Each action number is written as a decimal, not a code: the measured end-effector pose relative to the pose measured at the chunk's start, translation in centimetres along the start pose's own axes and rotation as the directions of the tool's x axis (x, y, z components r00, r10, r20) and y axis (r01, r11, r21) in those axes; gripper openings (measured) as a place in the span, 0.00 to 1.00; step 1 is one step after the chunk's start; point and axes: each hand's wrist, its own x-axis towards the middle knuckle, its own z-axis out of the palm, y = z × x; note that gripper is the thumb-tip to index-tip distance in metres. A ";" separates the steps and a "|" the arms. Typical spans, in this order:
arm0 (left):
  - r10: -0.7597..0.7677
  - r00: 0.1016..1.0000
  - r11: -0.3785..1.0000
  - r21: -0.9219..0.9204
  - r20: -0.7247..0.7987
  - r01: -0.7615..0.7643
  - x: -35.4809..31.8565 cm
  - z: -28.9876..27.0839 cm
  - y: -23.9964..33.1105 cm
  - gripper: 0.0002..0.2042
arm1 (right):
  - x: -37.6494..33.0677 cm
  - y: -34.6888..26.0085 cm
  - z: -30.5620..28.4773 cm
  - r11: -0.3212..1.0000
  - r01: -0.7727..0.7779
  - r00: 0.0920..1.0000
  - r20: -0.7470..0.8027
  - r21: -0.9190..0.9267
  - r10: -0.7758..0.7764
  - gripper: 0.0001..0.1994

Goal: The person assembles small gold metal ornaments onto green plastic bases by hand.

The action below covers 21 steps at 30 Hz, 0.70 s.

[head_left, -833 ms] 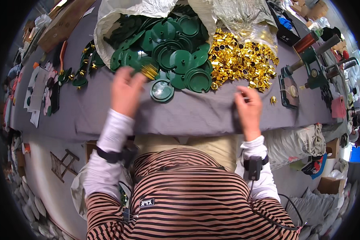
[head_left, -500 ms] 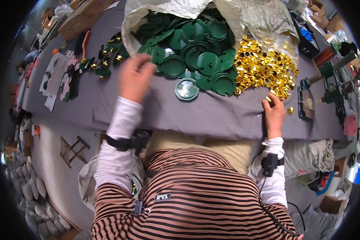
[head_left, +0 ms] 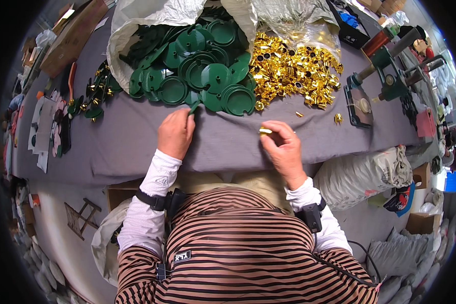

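Note:
My left hand (head_left: 175,133) is closed on a green plastic disc (head_left: 195,106), seen nearly edge-on at the fingertips, close to the front of a heap of green discs (head_left: 190,66). The heap spills from a white woven sack (head_left: 121,38). To the right, my right hand (head_left: 285,149) pinches a small shiny gold piece (head_left: 265,130) between thumb and fingers. Beyond it lies a pile of gold pieces (head_left: 299,71); two loose ones, a flat gold piece (head_left: 299,114) and a pronged gold piece (head_left: 338,118), rest in front. The hands are apart.
A green hand press (head_left: 387,83) stands at the table's right. At the left are green-and-gold assemblies (head_left: 97,96), an orange-handled brush (head_left: 71,81) and papers (head_left: 44,126). A black box (head_left: 347,28) sits at the back right. A grey cloth (head_left: 228,147) covers the table.
My left hand has come from the disc heap's left side toward its front and now holds a disc. My right hand has moved left, away from the gold pile, with a gold piece.

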 end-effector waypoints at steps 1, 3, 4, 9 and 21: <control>0.010 1.000 1.000 -0.004 0.004 -0.010 -0.1 -0.2 0.6 0.12 | -0.4 0.3 0.4 0.999 -0.037 0.999 -0.006 0.014 0.037 0.12; -0.475 0.853 0.640 -0.581 0.215 0.503 -0.8 -1.1 3.0 0.08 | -0.6 -0.4 1.3 0.974 -0.212 0.977 0.028 0.082 0.211 0.12; -0.431 0.867 0.342 -0.844 0.249 0.413 -1.3 -0.4 4.0 0.08 | -0.6 -0.6 1.5 0.973 -0.214 0.977 0.041 0.089 0.211 0.12; -0.343 0.798 0.074 -0.833 0.496 0.549 -1.4 1.6 8.5 0.10 | -0.2 -1.7 2.3 0.997 0.075 0.996 0.045 -0.005 -0.074 0.12; 0.013 1.000 0.841 -0.541 -0.008 -0.015 -1.9 0.2 10.3 0.09 | -0.8 -1.9 3.2 0.989 -0.093 0.996 0.024 0.116 0.091 0.12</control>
